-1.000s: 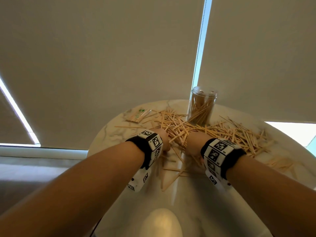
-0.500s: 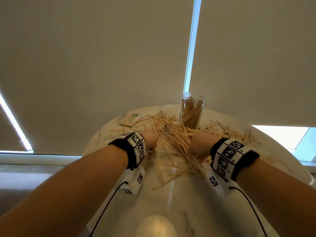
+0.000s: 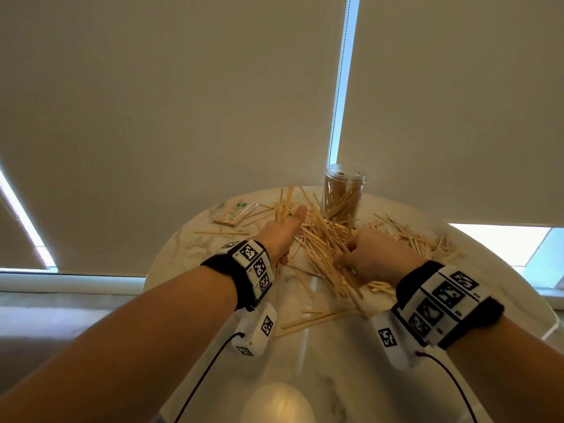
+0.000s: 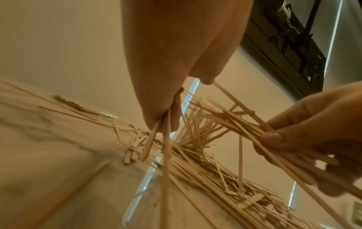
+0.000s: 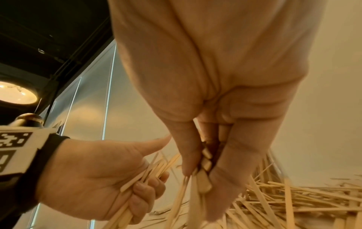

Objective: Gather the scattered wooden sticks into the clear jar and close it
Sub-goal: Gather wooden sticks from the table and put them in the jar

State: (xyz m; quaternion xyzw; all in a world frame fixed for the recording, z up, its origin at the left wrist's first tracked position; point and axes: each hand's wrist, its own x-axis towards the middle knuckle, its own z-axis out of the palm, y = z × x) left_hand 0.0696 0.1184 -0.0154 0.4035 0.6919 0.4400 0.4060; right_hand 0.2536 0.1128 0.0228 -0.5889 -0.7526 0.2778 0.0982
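Left hand (image 5: pixel 101 182): fingers curled round a bunch of sticks (image 3: pixel 323 239).
Right hand (image 3: pixel 370 259): grips another bunch — over the pile.
Jar (image 3: pixel 343 190): upright on counter (image 3: pixel 351 361), lidless — behind the pile.

Left hand (image 4: pixel 176 54) pinching sticks (image 4: pixel 164 155), right hand (image 4: pixel 313 131) gripping a bundle (image 4: pixel 245 124), marble table (image 4: pixel 58 155)
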